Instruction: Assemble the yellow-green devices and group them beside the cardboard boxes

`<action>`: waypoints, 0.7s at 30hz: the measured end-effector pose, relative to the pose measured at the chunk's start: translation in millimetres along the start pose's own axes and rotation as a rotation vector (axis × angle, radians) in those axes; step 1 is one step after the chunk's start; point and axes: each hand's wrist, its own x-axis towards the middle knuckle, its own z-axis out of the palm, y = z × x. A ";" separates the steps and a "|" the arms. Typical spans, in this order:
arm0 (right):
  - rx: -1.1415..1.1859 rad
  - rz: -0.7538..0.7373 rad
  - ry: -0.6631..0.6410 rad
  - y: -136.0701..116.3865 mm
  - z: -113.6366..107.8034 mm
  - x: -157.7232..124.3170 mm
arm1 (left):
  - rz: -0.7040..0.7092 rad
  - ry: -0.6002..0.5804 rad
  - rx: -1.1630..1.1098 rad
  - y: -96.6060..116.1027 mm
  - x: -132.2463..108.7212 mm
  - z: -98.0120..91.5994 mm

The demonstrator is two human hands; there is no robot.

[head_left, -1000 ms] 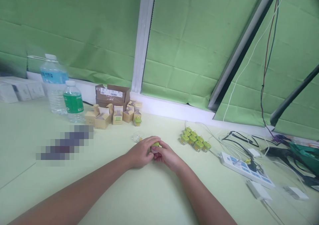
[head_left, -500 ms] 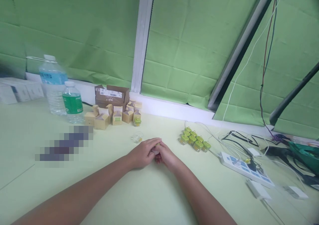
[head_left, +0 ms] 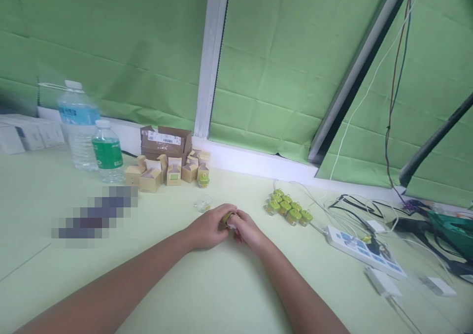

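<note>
My left hand (head_left: 209, 227) and my right hand (head_left: 249, 229) meet over the middle of the table. Both are closed around a small green lid (head_left: 227, 219), mostly covered by the fingers; my right thumb presses on it. Whether a jar is joined to it I cannot tell. Just beyond my left hand lies a small clear plastic piece (head_left: 202, 204) with a yellowish bit at its edge. To the right stand several small clear jars with green lids (head_left: 285, 206), grouped close together. Another green-lidded jar (head_left: 203, 180) is by the cartons.
Small open cardboard boxes (head_left: 151, 179) stand before a brown carton (head_left: 165, 144) at the back. Left are a large water bottle (head_left: 79, 127) and a green-labelled bottle (head_left: 107, 151). On the right lie a white power strip (head_left: 364, 251), adapters (head_left: 382, 281) and tangled cables.
The green lid has turned and shows more between my hands. My right thumb has come onto it. The things on the table have stayed put.
</note>
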 end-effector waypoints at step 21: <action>-0.106 -0.083 0.179 12.0 -13.1 13.9 | -0.190 0.231 -0.082 -18.2 7.2 2.0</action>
